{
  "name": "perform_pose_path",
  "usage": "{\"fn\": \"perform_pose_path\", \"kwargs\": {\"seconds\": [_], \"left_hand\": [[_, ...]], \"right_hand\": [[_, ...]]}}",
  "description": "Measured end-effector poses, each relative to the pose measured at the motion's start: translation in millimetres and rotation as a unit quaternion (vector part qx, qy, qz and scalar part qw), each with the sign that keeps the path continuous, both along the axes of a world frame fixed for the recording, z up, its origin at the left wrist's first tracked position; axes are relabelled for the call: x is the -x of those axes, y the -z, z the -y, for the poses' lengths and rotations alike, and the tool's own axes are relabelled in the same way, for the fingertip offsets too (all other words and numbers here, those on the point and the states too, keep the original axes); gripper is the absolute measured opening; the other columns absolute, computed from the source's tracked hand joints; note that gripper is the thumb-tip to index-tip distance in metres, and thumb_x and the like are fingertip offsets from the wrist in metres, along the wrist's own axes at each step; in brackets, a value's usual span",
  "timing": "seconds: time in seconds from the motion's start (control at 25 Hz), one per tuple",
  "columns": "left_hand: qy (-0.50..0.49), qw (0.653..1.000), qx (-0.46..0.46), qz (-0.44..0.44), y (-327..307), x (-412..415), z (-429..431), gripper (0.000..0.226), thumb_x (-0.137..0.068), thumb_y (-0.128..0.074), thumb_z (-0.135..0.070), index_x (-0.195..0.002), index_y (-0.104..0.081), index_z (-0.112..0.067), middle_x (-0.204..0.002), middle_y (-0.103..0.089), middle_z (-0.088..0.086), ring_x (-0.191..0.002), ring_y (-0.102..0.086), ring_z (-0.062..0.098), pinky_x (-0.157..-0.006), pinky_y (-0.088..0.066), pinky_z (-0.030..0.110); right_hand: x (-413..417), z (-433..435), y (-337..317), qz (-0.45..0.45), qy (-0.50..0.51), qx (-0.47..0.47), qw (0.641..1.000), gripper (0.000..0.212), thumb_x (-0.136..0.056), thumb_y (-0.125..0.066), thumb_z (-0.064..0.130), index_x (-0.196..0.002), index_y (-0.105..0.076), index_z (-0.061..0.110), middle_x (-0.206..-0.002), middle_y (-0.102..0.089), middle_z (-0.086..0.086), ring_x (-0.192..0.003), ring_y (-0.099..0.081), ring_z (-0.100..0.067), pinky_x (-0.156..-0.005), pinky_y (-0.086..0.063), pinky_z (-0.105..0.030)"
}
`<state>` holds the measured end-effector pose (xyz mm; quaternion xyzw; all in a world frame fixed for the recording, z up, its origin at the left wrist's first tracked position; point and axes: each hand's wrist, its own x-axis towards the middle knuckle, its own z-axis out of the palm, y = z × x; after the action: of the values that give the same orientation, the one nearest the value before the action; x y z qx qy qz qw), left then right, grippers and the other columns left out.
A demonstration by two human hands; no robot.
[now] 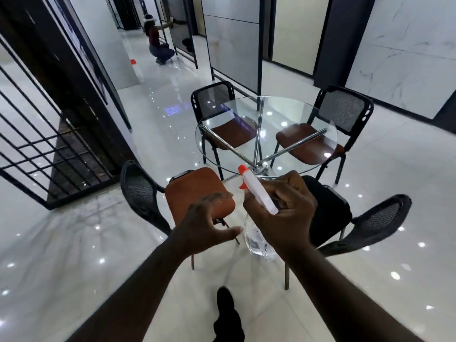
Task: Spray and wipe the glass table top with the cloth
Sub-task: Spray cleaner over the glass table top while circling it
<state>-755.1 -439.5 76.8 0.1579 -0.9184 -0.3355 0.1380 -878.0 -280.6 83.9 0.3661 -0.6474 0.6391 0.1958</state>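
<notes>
Gripping spray bottle (pixel 256 191) by its head in right hand (pixel 283 213), lower centre | left hand (pixel 207 223) spreading open, holding nothing | glass table (pixel 291 114) sitting centre frame | cloth not showing | judging: nozzle needing aiming at glass before squeezing

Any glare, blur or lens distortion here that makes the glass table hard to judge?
Head view: wide-angle distortion bows the railings and wall panels; ceiling-light spots glare on the glossy floor and the glass table top; the left hand looks slightly blurred.
</notes>
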Motion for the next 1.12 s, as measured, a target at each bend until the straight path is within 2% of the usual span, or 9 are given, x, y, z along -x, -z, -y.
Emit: {"fn": "perform_pose_path", "kwargs": {"seconds": [0.12, 0.2, 0.28, 0.4, 0.52, 0.64, 0.8, 0.96, 1.12], "left_hand": [[0.082, 0.996, -0.034, 0.026, 7.9, 44.6, 37.9, 0.082, -0.074, -0.092, -0.043, -0.143, -0.049, -0.036, -0.140, -0.050, -0.028, -0.125, -0.046, -0.016, -0.101, -0.040, 0.004], [0.131, 0.989, -0.064, 0.033, 12.5, 80.0, 59.7, 0.092, -0.070, -0.091, -0.057, -0.148, -0.049, -0.033, -0.149, -0.054, -0.020, -0.134, -0.050, -0.005, -0.109, -0.045, 0.020], [0.146, 0.986, -0.075, 0.006, 14.6, 117.1, 87.0, 0.095, -0.068, -0.091, -0.062, -0.148, -0.052, -0.029, -0.143, -0.062, -0.014, -0.128, -0.059, 0.004, -0.104, -0.054, 0.034], [0.176, 0.981, -0.076, -0.014, 14.0, 166.7, 126.6, 0.083, -0.065, -0.095, -0.054, -0.137, -0.061, -0.030, -0.130, -0.066, -0.020, -0.114, -0.063, -0.004, -0.096, -0.055, 0.026], [0.217, 0.974, -0.061, -0.003, 27.2, 196.4, 151.1, 0.073, -0.062, -0.097, -0.050, -0.126, -0.065, -0.035, -0.123, -0.069, -0.014, -0.111, -0.064, 0.006, -0.098, -0.055, 0.033], [0.242, 0.967, -0.071, 0.030, 49.3, 211.1, 170.4, 0.086, -0.065, -0.093, -0.058, -0.141, -0.057, -0.036, -0.126, -0.069, -0.011, -0.115, -0.063, 0.010, -0.100, -0.053, 0.036], [0.205, 0.968, -0.098, 0.108, 73.3, 229.3, 196.3, 0.091, -0.066, -0.094, -0.053, -0.146, -0.054, -0.037, -0.129, -0.067, -0.008, -0.118, -0.061, 0.009, -0.104, -0.050, 0.028], [0.130, 0.974, -0.049, 0.177, 88.8, 258.4, 248.4, 0.091, -0.074, -0.090, -0.049, -0.151, -0.051, -0.021, -0.152, -0.056, -0.002, -0.137, -0.052, 0.009, -0.109, -0.034, 0.014], [0.060, 0.974, 0.041, 0.215, 107.4, 290.6, 290.6, 0.074, -0.087, -0.077, -0.048, -0.151, -0.050, -0.020, -0.154, -0.053, 0.001, -0.141, -0.050, 0.018, -0.113, -0.040, 0.028]], "right_hand": [[38.2, 43.4, 5.7, -0.004, 0.002, -0.010, 1.000, 0.025, -0.079, -0.090, 0.024, -0.094, -0.083, 0.005, -0.078, -0.063, -0.003, -0.073, -0.055, 0.004, -0.065, -0.039, -0.006], [61.1, 72.1, 3.9, 0.000, 0.013, -0.017, 1.000, 0.024, -0.080, -0.089, 0.025, -0.095, -0.082, 0.007, -0.080, -0.063, 0.000, -0.072, -0.057, -0.002, -0.062, -0.043, -0.011], [85.3, 102.7, -3.3, 0.014, 0.054, -0.026, 0.998, 0.024, -0.080, -0.087, 0.027, -0.092, -0.081, 0.007, -0.082, -0.062, 0.002, -0.074, -0.059, -0.001, -0.063, -0.045, -0.010], [121.0, 140.6, -3.3, 0.027, 0.064, -0.053, 0.996, 0.028, -0.081, -0.091, 0.027, -0.099, -0.076, 0.013, -0.094, -0.066, 0.003, -0.086, -0.064, 0.005, -0.072, -0.049, -0.007], [148.5, 158.2, 11.1, 0.081, -0.023, -0.143, 0.986, 0.040, -0.088, -0.086, 0.037, -0.117, -0.070, 0.014, -0.115, -0.067, 0.000, -0.108, -0.068, -0.005, -0.086, -0.053, -0.015], [170.2, 174.5, 35.0, 0.190, -0.092, -0.121, 0.970, 0.020, -0.099, -0.076, 0.018, -0.113, -0.072, 0.005, -0.106, -0.072, -0.006, -0.098, -0.075, -0.020, -0.081, -0.057, -0.028], [198.3, 198.6, 73.3, 0.281, -0.098, -0.059, 0.953, 0.019, -0.102, -0.069, 0.023, -0.109, -0.073, 0.006, -0.104, -0.075, -0.019, -0.097, -0.075, -0.043, -0.077, -0.064, -0.057], [232.0, 224.6, 112.6, 0.320, -0.065, -0.082, 0.942, 0.026, -0.093, -0.073, 0.040, -0.102, -0.077, 0.016, -0.096, -0.075, -0.016, -0.083, -0.075, -0.042, -0.061, -0.063, -0.052], [269.3, 246.4, 162.1, 0.316, -0.074, -0.186, 0.927, 0.006, -0.093, -0.072, 0.022, -0.092, -0.077, 0.018, -0.081, -0.073, -0.001, -0.068, -0.071, -0.023, -0.062, -0.060, -0.056]]}}
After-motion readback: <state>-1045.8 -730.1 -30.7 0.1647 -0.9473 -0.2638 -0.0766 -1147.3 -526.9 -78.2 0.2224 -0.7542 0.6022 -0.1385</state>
